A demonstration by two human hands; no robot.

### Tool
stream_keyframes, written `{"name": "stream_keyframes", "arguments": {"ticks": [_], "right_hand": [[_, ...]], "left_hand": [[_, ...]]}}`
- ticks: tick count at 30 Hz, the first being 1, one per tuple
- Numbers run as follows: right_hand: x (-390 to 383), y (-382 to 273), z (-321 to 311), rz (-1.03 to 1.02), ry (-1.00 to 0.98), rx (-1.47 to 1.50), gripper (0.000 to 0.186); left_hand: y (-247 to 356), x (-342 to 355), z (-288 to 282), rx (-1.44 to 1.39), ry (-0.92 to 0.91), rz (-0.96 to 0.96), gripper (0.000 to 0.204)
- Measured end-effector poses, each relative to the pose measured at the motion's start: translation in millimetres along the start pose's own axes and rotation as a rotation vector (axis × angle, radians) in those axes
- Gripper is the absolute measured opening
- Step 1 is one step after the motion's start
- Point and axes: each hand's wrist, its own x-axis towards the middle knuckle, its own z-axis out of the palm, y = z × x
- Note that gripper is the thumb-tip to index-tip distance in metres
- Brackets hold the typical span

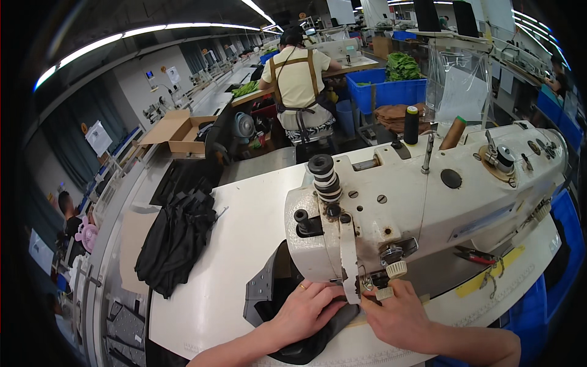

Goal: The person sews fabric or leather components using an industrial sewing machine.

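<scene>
Black cloth, soft and folded, spilled over the near edge of the white sewing table (235, 214), part of a black workpiece (260, 293) whose stiffer left panel showed rows of small dots; studs or holes, could not tell. Workpiece lay at and left of the needle area of the industrial sewing machine (403, 189). Left hand (310, 307), ring on one finger, rested on it with fingers drawn close together, tips beside the white needle-bar guard (348, 260), presumably to hold the layers flat. Right hand (391, 311) came in from the other side, fingers bunched narrow just under the ribbed cream knob (396, 269), likely to steady the cloth near the needle. Whether either hand pinched or only pressed could not be made out; needle and presser foot were hidden behind guard and fingers. Red-handled snips (476, 258) lay right of the hands, near a yellow strip (489, 275), probably parked for easy reach. To the left, a heap of black fabric pieces (174, 244), partly over a cardboard sheet (134, 235), seemed set within arm's reach. On the machine's far side stood a black thread cone (411, 125) and a leaning brown one. Beyond: open cardboard box (183, 134), seated co-worker (299, 85) seen from behind, blue bin (391, 92) with green pieces (402, 66). Farthest rows blurred, cut by the dark fisheye rim.
</scene>
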Motion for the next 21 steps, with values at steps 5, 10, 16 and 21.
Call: {"name": "stream_keyframes", "arguments": {"ticks": [5, 10, 16, 21], "right_hand": [[-0.8, 1.0, -0.2, -0.066, 0.031, -0.075, 0.036], [-4.4, 2.1, -2.8, -0.101, 0.073, -0.051, 0.038], [-6.0, 1.3, -4.5, -0.095, 0.077, -0.076, 0.035], [-4.4, 2.6, -4.6, -0.117, 0.080, -0.076, 0.031]], "left_hand": [[-3.4, 2.2, -1.9, 0.057, -0.022, 0.108, 0.032], [-1.4, 0.4, -7.9, 0.143, -0.034, 0.193, 0.038], [0.0, 3.4, -9.4, 0.187, -0.057, 0.224, 0.039], [-3.3, 0.9, -4.1, 0.144, -0.009, 0.216, 0.037]]}}
